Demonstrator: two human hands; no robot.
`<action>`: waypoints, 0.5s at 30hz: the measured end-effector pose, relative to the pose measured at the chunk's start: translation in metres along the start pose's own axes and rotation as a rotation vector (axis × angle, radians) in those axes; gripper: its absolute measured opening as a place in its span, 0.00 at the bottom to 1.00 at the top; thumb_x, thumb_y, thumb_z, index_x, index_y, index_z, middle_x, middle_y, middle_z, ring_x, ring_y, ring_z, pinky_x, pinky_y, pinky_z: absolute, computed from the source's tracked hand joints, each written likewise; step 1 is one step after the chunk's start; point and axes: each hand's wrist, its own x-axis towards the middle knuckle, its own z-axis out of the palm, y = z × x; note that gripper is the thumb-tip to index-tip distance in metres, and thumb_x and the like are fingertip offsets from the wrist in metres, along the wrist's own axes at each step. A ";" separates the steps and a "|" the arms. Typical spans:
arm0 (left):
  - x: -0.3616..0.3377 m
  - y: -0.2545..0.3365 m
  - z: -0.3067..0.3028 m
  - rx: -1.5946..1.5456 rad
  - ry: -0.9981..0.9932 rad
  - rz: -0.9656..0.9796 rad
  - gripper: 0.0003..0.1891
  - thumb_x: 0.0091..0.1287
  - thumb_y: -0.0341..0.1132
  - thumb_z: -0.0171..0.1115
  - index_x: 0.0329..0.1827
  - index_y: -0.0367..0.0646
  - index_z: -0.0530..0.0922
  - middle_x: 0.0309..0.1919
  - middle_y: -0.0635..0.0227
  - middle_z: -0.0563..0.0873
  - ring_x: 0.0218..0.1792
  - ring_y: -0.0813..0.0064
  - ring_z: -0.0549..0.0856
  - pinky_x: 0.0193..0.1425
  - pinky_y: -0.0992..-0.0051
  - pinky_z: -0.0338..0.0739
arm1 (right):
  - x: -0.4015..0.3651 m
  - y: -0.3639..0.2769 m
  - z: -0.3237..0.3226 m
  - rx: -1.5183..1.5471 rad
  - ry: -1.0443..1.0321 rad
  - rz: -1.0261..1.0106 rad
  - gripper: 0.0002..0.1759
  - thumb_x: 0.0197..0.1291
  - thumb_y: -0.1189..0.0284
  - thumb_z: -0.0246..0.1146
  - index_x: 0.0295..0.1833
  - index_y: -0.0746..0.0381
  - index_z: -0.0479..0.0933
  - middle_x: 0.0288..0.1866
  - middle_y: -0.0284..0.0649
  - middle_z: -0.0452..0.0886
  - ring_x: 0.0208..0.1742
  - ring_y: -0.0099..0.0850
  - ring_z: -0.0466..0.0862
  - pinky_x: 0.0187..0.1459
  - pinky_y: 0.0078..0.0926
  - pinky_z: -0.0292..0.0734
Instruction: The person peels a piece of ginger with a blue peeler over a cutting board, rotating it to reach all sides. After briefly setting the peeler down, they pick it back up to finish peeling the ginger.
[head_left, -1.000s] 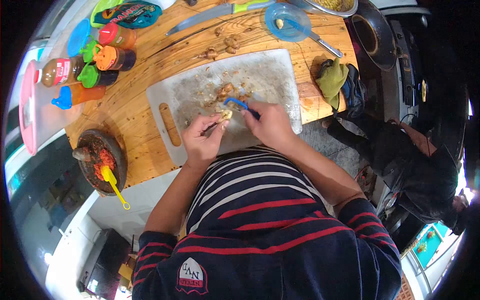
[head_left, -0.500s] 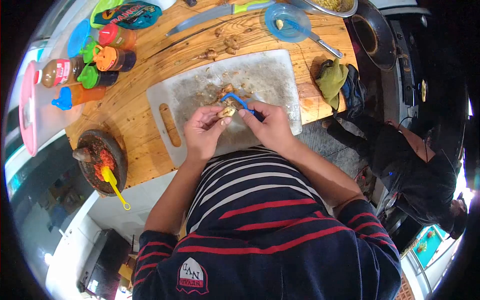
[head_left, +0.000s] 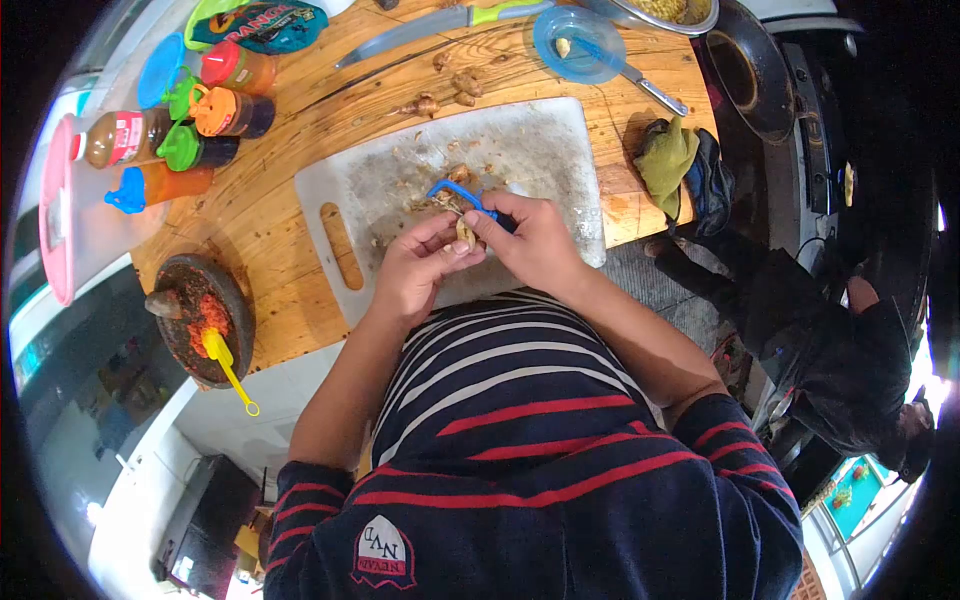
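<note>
My left hand [head_left: 417,262] pinches a small, partly peeled piece of ginger-like root [head_left: 464,234], pale yellow, over the near half of the white cutting board [head_left: 545,140]. Closed around the blue peeler [head_left: 452,188], my right hand [head_left: 535,237] has its thumb against the root. The peeler's curved blue head points left, above the root piece. Brown peelings [head_left: 458,173] lie scattered on the board just beyond both hands. Several unpeeled root pieces [head_left: 466,84] rest on the wooden table past the board.
A large knife [head_left: 410,37] and a blue bowl [head_left: 578,72] with another knife lie at the back. Sauce bottles [head_left: 232,110] stand left, near a stone mortar [head_left: 180,345] of red paste. Cloths [head_left: 667,165] lie right, and a person in dark clothes [head_left: 835,340] is beyond.
The root piece has been turned more upright in my left hand. My right hand and the peeler have shifted slightly left, closer to my left fingers.
</note>
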 end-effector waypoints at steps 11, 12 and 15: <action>-0.003 0.003 0.006 0.149 0.095 0.157 0.23 0.67 0.21 0.68 0.65 0.35 0.75 0.53 0.60 0.87 0.51 0.70 0.87 0.59 0.69 0.85 | -0.014 0.000 -0.001 -0.158 0.017 -0.150 0.09 0.65 0.67 0.68 0.38 0.63 0.84 0.26 0.52 0.81 0.25 0.50 0.82 0.28 0.43 0.75; -0.003 0.003 0.006 0.169 0.106 0.160 0.22 0.67 0.21 0.69 0.64 0.35 0.76 0.52 0.60 0.87 0.50 0.71 0.87 0.58 0.69 0.85 | -0.014 0.000 -0.002 -0.158 0.018 -0.149 0.09 0.65 0.67 0.68 0.38 0.63 0.84 0.26 0.52 0.81 0.25 0.50 0.82 0.28 0.43 0.75; -0.004 0.004 0.007 0.222 0.135 0.157 0.22 0.66 0.20 0.69 0.63 0.34 0.76 0.49 0.59 0.88 0.48 0.71 0.88 0.57 0.70 0.86 | -0.014 0.001 -0.003 -0.220 -0.020 -0.175 0.09 0.65 0.69 0.69 0.39 0.65 0.83 0.27 0.50 0.81 0.27 0.48 0.82 0.30 0.38 0.76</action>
